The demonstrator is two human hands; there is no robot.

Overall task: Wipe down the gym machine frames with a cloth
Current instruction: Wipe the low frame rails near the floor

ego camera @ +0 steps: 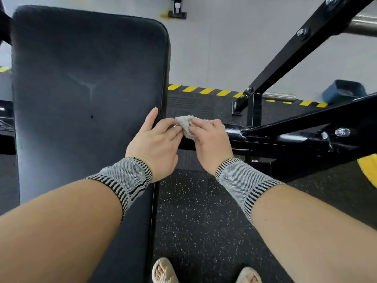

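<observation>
Small white cloth (186,125) bunched up right between both hands, just past the right edge of the bench pad (89,82) and over the near end of the black frame tube (263,137). Right hand (210,139) curled around the cloth's right side, fingertips pinching into it from the top. Left hand (156,137) pinching the cloth's left end between curled fingers, thumb stretched out straight and lying along the pad's edge. Hard to tell if the cloth actually touches the tube or sits just above it, hands in the way. Grey knit wristbands (126,180) with black stripes on both wrists. Diagonal black frame bar (289,56) with bolts running up to the right, chrome peg (279,97) sticking out near its foot. Speckled rubber floor (195,211) below, yellow-black hazard tape (204,91) along the far edge, blue bin (344,92) off to the right, sandalled toes (163,271) at the bottom.
</observation>
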